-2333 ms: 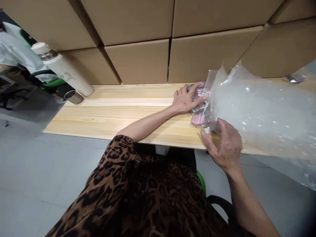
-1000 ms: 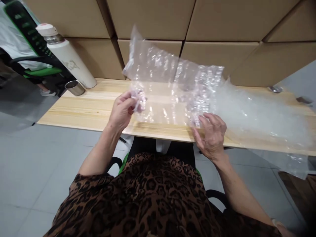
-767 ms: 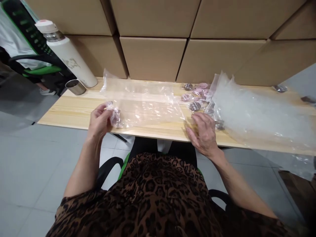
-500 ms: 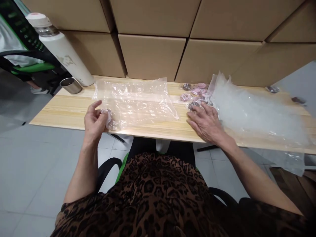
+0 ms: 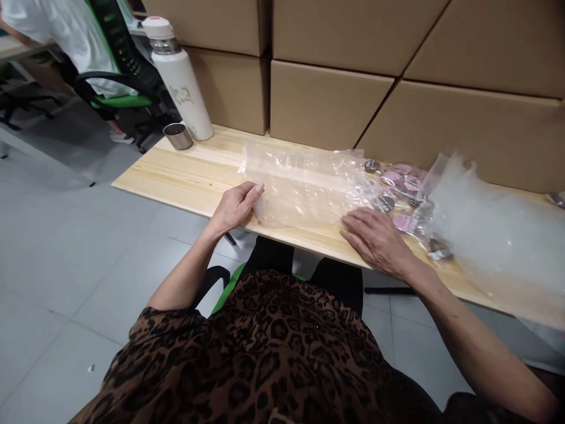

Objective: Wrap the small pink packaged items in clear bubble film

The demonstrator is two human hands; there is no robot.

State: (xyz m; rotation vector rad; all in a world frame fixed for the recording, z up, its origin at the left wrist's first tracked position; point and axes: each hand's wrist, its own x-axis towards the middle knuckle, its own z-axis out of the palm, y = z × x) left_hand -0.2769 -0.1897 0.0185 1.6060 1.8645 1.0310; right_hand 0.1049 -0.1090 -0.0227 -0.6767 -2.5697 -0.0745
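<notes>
One clear, crinkled plastic sheet [image 5: 304, 191] lies between left hand [image 5: 235, 207], its grip unclear, and flattened right hand [image 5: 375, 238].

A grey tiled floor [image 5: 110, 265] is being lit, with pale light being reflected by its smooth surface. A long, light wooden table [image 5: 176, 182] is being backed by large brown cardboard boxes [image 5: 326, 106], stacked closely. Beyond the table's left end, a black mesh-backed chair with a green seat [image 5: 126, 101] is being seen, and a pale-topped desk [image 5: 22, 48] is being cropped.
</notes>
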